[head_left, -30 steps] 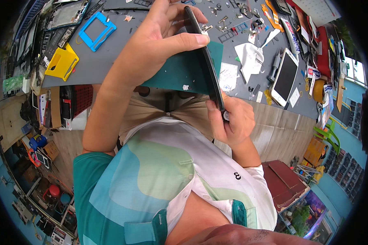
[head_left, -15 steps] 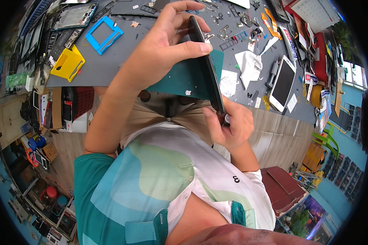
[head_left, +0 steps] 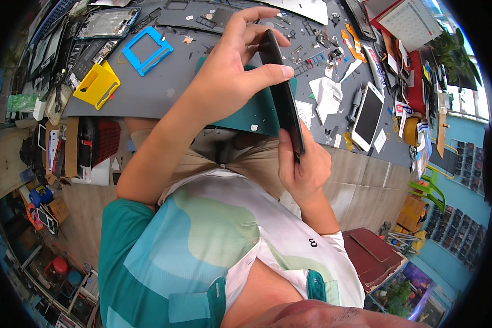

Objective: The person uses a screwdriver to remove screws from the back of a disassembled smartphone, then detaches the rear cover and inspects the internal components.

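Note:
A dark smartphone is held up over the near edge of the workbench, tilted nearly edge-on to me. My left hand grips its far end, thumb on the near side and fingers behind. My right hand is closed round the lower end, the thumb lying along the phone's left edge; its other fingers are mostly hidden. Beneath the phone lies a green work mat with a small white piece on it.
A white phone and a crumpled white tissue lie to the right. Blue and yellow plastic frames sit at left. Small phone parts are scattered at the back. A red calendar stands far right.
The phone has shifted slightly down and right in view, with both hands on it. My right thumb has moved up against its edge. The whole view has also shifted a little.

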Demonstrator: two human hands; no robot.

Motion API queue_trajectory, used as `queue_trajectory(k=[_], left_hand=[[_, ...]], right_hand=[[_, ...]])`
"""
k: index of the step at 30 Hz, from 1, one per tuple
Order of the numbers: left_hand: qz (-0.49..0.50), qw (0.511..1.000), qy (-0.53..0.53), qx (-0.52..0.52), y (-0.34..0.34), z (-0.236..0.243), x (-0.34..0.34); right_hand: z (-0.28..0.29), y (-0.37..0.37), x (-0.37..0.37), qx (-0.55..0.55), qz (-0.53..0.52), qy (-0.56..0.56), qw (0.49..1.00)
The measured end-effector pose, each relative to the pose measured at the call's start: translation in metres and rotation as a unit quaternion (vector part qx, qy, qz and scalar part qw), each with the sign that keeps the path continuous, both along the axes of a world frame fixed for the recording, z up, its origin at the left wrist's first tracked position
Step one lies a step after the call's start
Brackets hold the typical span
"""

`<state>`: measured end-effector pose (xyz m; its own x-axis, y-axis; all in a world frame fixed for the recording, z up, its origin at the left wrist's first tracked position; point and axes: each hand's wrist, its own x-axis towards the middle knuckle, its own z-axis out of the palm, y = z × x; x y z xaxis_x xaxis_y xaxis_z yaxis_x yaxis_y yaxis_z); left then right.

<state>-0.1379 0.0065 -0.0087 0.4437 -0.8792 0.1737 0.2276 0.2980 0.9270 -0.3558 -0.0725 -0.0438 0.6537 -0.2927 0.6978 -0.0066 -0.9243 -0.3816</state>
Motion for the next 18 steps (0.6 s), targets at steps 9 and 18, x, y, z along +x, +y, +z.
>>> queue_trajectory(k=[9, 18], left_hand=[[0.072, 0.987, 0.134, -0.058, 0.003, 0.019, -0.034], [-0.040, 0.926, 0.355, -0.125, 0.006, -0.007, -0.015]], right_hand=[[0.019, -0.001, 0.018, -0.105, -0.021, -0.014, 0.994], [0.038, 0.019, 0.019, 0.049, 0.045, 0.028, 0.997]])
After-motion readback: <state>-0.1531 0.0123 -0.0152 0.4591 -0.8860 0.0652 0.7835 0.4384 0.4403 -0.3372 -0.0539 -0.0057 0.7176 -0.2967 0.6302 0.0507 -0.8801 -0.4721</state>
